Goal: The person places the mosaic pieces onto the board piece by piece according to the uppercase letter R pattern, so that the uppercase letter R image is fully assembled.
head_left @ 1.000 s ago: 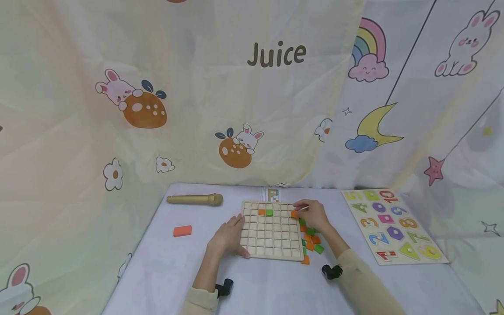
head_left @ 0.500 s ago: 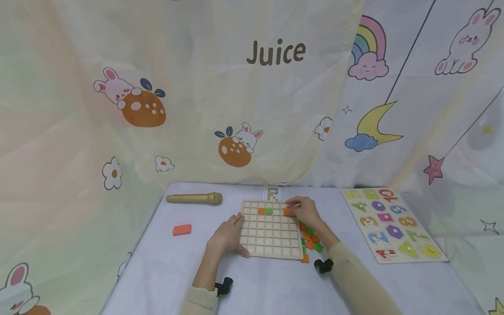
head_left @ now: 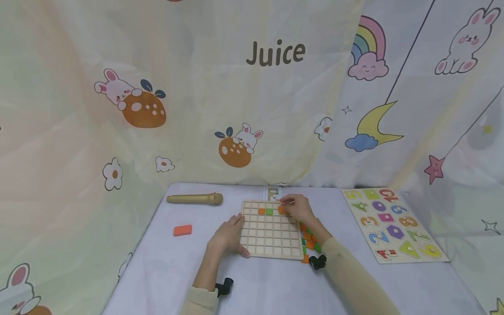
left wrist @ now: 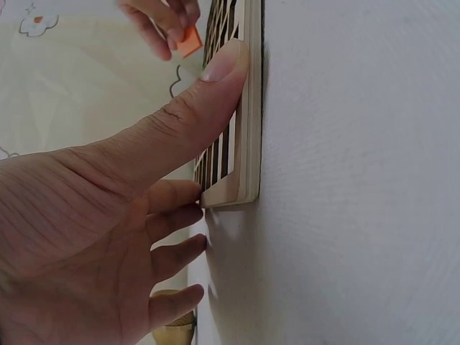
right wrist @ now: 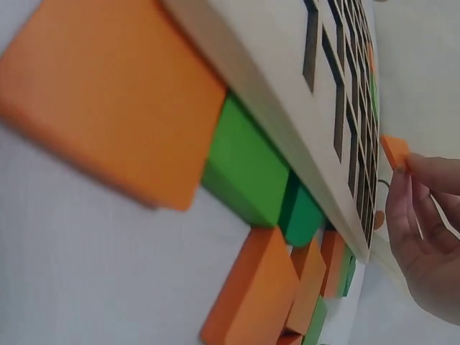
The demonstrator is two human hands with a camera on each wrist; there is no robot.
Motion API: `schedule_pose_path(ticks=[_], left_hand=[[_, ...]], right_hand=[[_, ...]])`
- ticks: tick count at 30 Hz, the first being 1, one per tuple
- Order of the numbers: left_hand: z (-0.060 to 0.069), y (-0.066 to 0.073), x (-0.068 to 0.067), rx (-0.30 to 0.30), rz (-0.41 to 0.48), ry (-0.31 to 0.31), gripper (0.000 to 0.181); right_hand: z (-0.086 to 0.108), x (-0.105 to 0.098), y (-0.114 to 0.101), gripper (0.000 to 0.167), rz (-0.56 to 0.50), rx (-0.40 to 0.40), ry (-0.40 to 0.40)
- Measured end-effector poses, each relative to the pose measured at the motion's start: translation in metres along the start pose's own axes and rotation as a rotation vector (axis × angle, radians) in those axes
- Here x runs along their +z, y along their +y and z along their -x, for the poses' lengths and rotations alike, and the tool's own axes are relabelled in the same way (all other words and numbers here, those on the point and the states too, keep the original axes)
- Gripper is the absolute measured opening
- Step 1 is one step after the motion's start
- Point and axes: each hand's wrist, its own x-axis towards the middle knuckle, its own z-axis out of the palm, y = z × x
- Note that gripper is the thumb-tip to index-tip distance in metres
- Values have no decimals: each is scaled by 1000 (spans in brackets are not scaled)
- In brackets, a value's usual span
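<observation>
A wooden grid board point(head_left: 271, 234) lies on the white table, with an orange tile point(head_left: 261, 211) and a green tile point(head_left: 269, 211) side by side in its second row. My right hand point(head_left: 299, 208) pinches another orange tile point(head_left: 281, 210) between thumb and fingertips over the board's upper right part. The right wrist view shows this held tile point(right wrist: 394, 151) tilted and raised above the grid. My left hand point(head_left: 226, 236) rests at the board's left side, fingers extended along the edge. In the left wrist view its thumb point(left wrist: 180, 118) lies across the board's edge.
Loose orange and green tiles point(head_left: 309, 244) lie along the board's right side, partly behind my right forearm. A number-and-shape puzzle point(head_left: 393, 227) lies at right. At left are a gold microphone point(head_left: 194, 199) and a red block point(head_left: 183, 230). A patterned card point(head_left: 273, 194) is behind the board.
My right hand has moved left with the orange tile, from the board's right edge to over its second row. My left hand and the board have stayed put.
</observation>
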Motion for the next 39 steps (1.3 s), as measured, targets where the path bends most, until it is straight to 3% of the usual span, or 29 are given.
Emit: schedule_pose_path(ticks=[8, 24, 30, 39], left_hand=[[1, 1, 0, -5, -2, -1, 133], [-2, 0, 3, -12, -3, -1, 135], [-6, -4, 9, -21, -21, -3, 135], [0, 2, -1, -21, 10, -6, 136]], right_hand=[[-4, 10, -3, 24, 11, 16, -33], [-5, 19, -7, 16, 98, 68, -11], [0, 14, -5, 18, 88, 36, -18], [11, -8, -8, 21, 70, -29, -2]])
